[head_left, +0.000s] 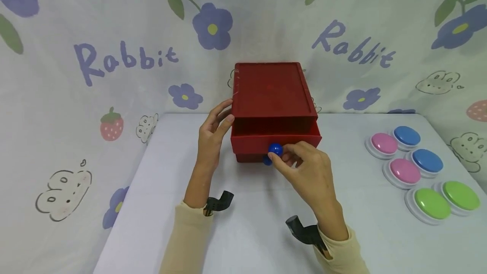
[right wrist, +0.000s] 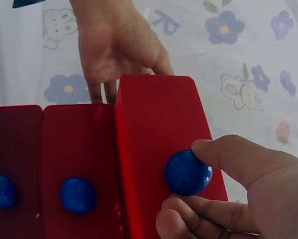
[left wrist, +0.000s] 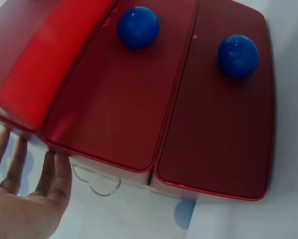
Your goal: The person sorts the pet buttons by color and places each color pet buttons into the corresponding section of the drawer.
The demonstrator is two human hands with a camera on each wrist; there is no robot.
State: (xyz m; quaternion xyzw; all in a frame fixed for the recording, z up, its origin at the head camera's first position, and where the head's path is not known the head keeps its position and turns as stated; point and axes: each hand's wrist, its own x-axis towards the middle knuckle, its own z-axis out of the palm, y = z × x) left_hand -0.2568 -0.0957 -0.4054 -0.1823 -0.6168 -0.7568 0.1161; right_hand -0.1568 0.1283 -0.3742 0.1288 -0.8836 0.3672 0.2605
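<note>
A dark red cabinet (head_left: 270, 90) with three stacked drawers stands on the white table, each drawer with a round blue knob. Its top drawer (right wrist: 144, 129) juts out, and a dark gap shows behind its front in the head view. Between thumb and fingers, my right hand (head_left: 309, 170) pinches the top drawer's knob (right wrist: 187, 173). My left hand (head_left: 211, 138) rests its extended fingers against the cabinet's left side, near the upper front corner. The middle drawer (left wrist: 121, 94) and bottom drawer (left wrist: 218, 119) sit flush with each other, their knobs untouched.
To the right on the table are several round push buttons in white bases: pink (head_left: 384, 143), blue (head_left: 428, 160) and green (head_left: 432, 203). A patterned cloth (head_left: 125, 7) hangs behind the cabinet and along the table's left side.
</note>
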